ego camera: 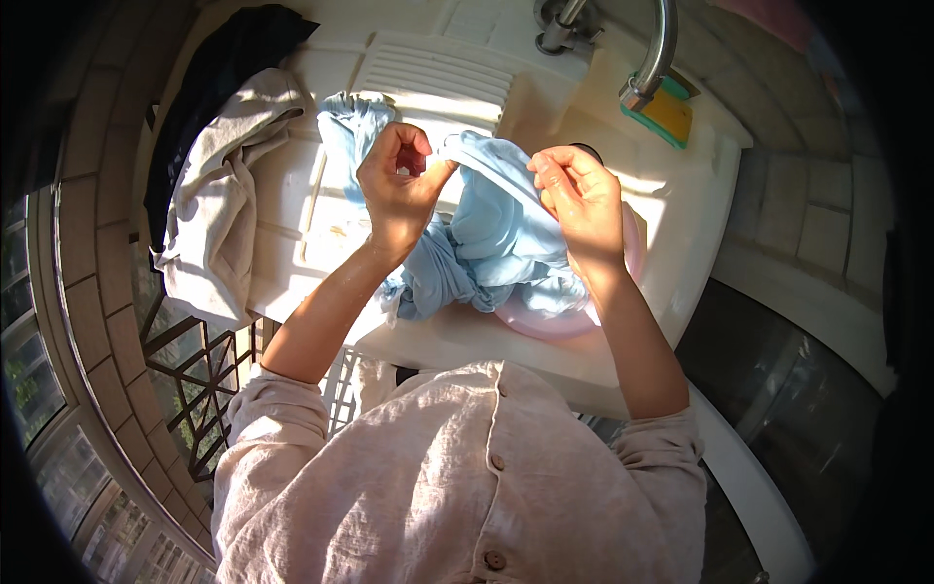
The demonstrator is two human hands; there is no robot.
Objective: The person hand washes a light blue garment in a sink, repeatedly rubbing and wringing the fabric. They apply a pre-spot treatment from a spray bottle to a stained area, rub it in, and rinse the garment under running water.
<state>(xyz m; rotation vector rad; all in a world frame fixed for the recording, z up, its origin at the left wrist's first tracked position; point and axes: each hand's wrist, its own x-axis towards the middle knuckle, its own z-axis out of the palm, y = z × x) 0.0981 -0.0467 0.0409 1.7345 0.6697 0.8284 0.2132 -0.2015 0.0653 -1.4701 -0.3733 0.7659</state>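
A wet-looking light blue garment (496, 226) is bunched over the front of a white laundry sink. Between thumb and fingers, my left hand (401, 182) pinches a raised edge of it. My right hand (584, 204) grips the same edge farther right, so a strip of cloth stretches between the two hands. Below, the lower folds rest partly in a pink plastic basin (551, 325). Another light blue part (354, 131) lies beyond my left hand; whether it joins the same garment is hidden.
Behind the garment is a ribbed washboard (438, 77) moulded into the sink top. A metal faucet (649, 66) arches at the upper right, by a yellow-and-green item (668, 113). A greyish-beige garment (219, 197) and a black cloth (233, 58) drape over the left side.
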